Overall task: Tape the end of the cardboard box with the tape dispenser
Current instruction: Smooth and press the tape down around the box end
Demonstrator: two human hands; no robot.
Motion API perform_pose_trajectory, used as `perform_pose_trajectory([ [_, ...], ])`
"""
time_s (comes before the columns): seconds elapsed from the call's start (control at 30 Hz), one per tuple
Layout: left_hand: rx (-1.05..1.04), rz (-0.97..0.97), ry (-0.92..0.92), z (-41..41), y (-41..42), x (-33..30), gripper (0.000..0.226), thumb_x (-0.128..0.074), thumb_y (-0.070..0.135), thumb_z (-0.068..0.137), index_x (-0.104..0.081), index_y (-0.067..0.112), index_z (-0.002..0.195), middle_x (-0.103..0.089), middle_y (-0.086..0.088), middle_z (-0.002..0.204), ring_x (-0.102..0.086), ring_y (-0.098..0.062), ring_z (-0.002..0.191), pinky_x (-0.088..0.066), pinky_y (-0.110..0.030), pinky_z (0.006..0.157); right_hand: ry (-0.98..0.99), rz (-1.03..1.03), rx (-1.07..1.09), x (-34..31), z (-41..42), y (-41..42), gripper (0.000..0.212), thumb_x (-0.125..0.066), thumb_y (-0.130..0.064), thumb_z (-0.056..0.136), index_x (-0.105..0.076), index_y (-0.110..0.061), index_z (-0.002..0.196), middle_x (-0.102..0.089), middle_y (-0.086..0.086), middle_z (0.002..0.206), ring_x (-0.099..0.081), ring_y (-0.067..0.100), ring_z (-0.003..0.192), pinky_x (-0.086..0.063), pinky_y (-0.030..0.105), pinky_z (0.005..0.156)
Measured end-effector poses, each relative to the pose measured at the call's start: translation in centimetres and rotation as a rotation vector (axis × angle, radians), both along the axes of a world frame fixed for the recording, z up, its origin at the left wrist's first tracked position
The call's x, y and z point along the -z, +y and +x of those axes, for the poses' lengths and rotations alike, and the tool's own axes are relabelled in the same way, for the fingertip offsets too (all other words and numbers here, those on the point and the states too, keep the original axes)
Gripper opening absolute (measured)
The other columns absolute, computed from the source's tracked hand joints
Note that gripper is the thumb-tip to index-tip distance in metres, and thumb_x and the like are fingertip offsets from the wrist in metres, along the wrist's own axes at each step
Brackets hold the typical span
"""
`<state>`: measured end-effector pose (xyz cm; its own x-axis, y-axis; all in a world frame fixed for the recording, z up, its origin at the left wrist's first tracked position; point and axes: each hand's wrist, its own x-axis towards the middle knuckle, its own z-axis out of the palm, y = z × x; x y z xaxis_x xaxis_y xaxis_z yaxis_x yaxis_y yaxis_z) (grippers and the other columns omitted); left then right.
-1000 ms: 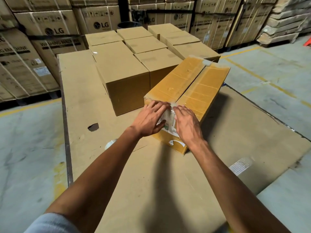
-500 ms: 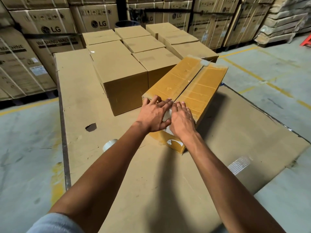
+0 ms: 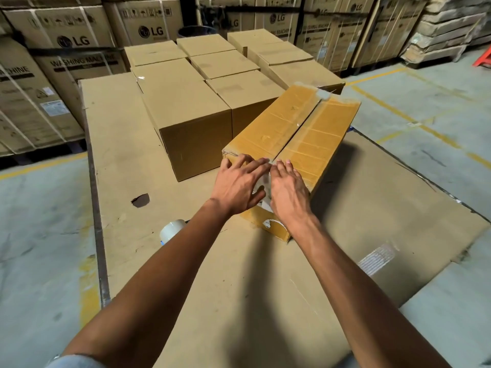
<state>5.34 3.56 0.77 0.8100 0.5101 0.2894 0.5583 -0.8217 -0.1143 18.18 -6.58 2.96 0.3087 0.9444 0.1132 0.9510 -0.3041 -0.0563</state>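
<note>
Both flat, released hands [image 3: 261, 185] press the taped box [image 3: 295, 134]; behind, cartons [image 3: 71, 41] read "LG".

warehouse w/ grey concrete floor [image 3: 39, 235], yellow lines [image 3: 398, 115], LG cartons [image 3: 71, 41] stacked 10 to 2 o'clock, dim light

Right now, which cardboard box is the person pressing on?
The yellow-orange box, angled at the right; both hands rest flat on its near end. The other boxes are plain brown and untouched.
</note>
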Motion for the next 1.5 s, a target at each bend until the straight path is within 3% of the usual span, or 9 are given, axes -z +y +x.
perform_pose_trajectory([
  [0.2,-0.105,-0.015,0.106,1.5,-0.5,-2.1,0.082,-0.046,0.074,0.097,-0.034,0.034,0.168,-0.039,0.015,0.172,-0.041,-0.028,0.137,-0.035,-0.049,0.099,-0.044,-0.09,0.079,-2.5,-0.9,0.7,0.072,-0.055,-0.024,0.103,-0.022,-0.007,0.164,-0.019,0.009,0.174,-0.016,0.028,0.162,-0.042,0.044,0.116],
  [0.47,-0.049,-0.051,0.018,-1.0,-1.1,-1.0,0.077,-0.065,0.05,0.096,-0.039,0.018,0.161,-0.05,-0.004,0.163,-0.047,-0.027,0.146,-0.04,-0.052,0.107,-0.044,0.088,0.0,-0.6,1.0,-1.8,0.059,-0.062,-0.021,0.101,-0.041,-0.015,0.156,-0.043,0.014,0.164,-0.033,0.03,0.156,-0.032,0.044,0.125],
  [0.63,-0.067,-0.047,0.051,-0.5,-0.7,-0.5,0.077,-0.058,0.058,0.097,-0.038,0.027,0.164,-0.045,0.005,0.169,-0.043,-0.023,0.148,-0.037,-0.048,0.099,-0.116,-0.056,0.008,-0.7,0.9,-1.3,0.08,-0.068,-0.03,0.096,-0.027,-0.016,0.163,-0.029,0.009,0.171,-0.029,0.029,0.158,-0.033,0.045,0.124],
  [0.8,-0.134,-0.055,0.123,1.7,-0.3,-1.9,0.086,-0.048,0.072,0.095,-0.033,0.029,0.168,-0.037,0.011,0.174,-0.038,-0.026,0.145,-0.032,-0.054,0.106,-0.16,-0.161,0.046,-2.0,0.7,0.4,0.088,-0.069,-0.042,0.092,-0.024,-0.017,0.164,-0.032,0.0,0.169,-0.034,0.031,0.155,-0.053,0.042,0.09],
  [0.87,-0.153,-0.061,0.143,2.2,-0.3,-2.0,0.091,-0.045,0.076,0.096,-0.026,0.027,0.171,-0.032,0.008,0.177,-0.035,-0.028,0.149,-0.028,-0.058,0.112,-0.161,-0.133,0.014,-1.7,1.0,0.5,0.089,-0.067,-0.041,0.093,-0.021,-0.015,0.165,-0.028,0.003,0.172,-0.029,0.028,0.158,-0.049,0.045,0.103],
  [0.97,-0.168,-0.113,0.132,2.2,-1.0,-1.7,0.098,-0.04,0.077,0.097,-0.014,0.021,0.173,-0.019,0.0,0.181,-0.027,-0.031,0.16,-0.015,-0.066,0.125,-0.02,-0.036,-0.076,-0.9,2.5,-0.4,0.085,-0.062,-0.034,0.098,-0.016,-0.013,0.166,-0.022,0.006,0.174,-0.015,0.025,0.162,-0.02,0.044,0.129],
  [1.13,-0.06,-0.187,0.011,2.6,-3.2,-0.8,0.101,-0.04,0.074,0.099,-0.002,0.019,0.174,-0.006,-0.004,0.183,-0.015,-0.03,0.167,-0.004,-0.056,0.134,0.198,0.081,-0.025,-0.2,5.7,-2.5,0.081,-0.052,-0.039,0.103,-0.01,-0.012,0.167,-0.01,0.008,0.176,0.004,0.03,0.163,0.005,0.05,0.131],
  [1.3,-0.006,-0.234,-0.046,4.7,-5.4,-0.6,0.101,-0.039,0.08,0.099,-0.017,0.015,0.173,-0.02,-0.009,0.181,-0.018,-0.032,0.167,-0.007,-0.054,0.136,0.555,0.169,0.055,-1.8,5.5,-3.1,0.061,-0.025,-0.04,0.113,-0.008,-0.02,0.168,-0.008,0.006,0.176,-0.005,0.022,0.163,-0.005,0.043,0.133],
  [1.5,-0.108,-0.175,-0.064,4.1,-5.5,-0.4,0.078,-0.048,0.064,0.104,-0.034,0.02,0.167,-0.035,-0.007,0.175,-0.027,-0.037,0.163,-0.017,-0.058,0.134,0.632,0.168,-0.134,-2.9,5.2,-3.0,0.058,-0.036,-0.03,0.113,-0.017,-0.028,0.167,-0.036,0.012,0.168,-0.034,0.033,0.153,-0.03,0.046,0.123],
])
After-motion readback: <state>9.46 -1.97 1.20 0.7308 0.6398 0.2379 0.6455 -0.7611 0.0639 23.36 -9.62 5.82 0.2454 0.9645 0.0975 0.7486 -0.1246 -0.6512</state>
